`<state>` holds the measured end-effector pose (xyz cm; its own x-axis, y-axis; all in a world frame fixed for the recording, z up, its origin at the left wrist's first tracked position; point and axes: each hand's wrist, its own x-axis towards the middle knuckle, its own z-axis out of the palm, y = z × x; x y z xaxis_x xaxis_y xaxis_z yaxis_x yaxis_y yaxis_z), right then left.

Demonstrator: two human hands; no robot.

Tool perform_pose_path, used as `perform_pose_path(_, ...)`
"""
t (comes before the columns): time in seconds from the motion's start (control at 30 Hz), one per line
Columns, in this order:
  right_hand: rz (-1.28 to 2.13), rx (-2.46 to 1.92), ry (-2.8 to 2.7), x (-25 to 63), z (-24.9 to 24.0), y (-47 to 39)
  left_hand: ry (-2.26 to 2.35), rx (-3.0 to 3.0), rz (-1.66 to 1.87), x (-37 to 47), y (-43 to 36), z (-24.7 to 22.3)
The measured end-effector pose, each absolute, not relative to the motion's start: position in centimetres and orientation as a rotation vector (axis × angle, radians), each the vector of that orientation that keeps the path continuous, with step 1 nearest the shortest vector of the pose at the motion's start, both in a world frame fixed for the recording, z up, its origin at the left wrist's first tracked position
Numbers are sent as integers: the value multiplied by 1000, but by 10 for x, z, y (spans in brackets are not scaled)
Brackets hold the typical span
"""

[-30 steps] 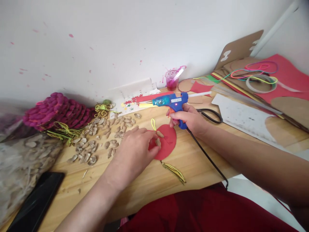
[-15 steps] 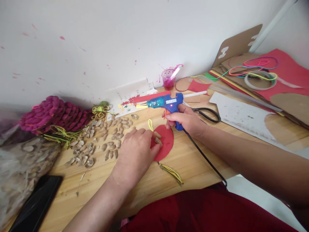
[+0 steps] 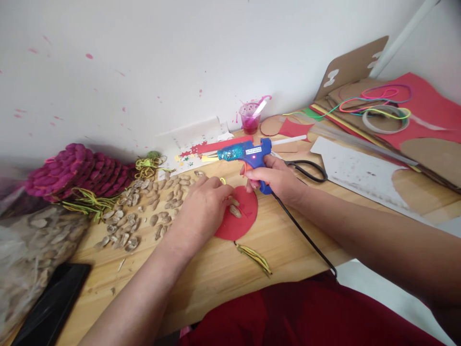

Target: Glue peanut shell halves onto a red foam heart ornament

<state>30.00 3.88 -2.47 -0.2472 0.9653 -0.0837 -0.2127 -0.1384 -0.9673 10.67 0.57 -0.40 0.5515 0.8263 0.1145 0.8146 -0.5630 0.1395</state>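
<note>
My right hand (image 3: 283, 180) is wrapped round the grip of a blue hot glue gun (image 3: 248, 154). Its nozzle points left, a white glue stick juts from the back, and a small light glows on its side. Below lies a round red disc (image 3: 239, 223) with a yellow loop at its top and a yellow-green tassel (image 3: 254, 257) at its lower edge. Peanuts (image 3: 235, 210) rest on the disc's upper middle. Over its left side, my left hand (image 3: 203, 206) has its fingers bent and closed at the upper peanut; the fingertips are partly hidden.
Loose peanuts (image 3: 162, 218) and shells lie left of the disc. Beyond them are stacked purple pieces (image 3: 77, 173), a plastic bag (image 3: 39, 259) and a black phone (image 3: 54, 302). Scissors (image 3: 309, 170), a cup of pink liquid (image 3: 250, 120) and white board (image 3: 360, 168) are behind and right.
My left hand has drawn back slightly up and left, uncovering more of the disc and the lower peanut. The right hand keeps the glue gun nearly still.
</note>
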Motion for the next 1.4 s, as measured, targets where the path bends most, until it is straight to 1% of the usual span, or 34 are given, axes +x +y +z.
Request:
perform_pose_path(0.83,1548,-1007,-1180,301,-24,38,1483,2645,372,105,7,-10)
perform_pose_path(0.97,1551,-1018,-1179,301,-23,37,1568,2471,428,94,3,2)
perform_pose_path(1.13,1550,-1029,-1192,301,-23,37,1603,2182,364,88,-3,9)
perform_pose_path(1.4,1580,-1003,-1226,302,-28,39,1624,2177,350,92,-2,-2)
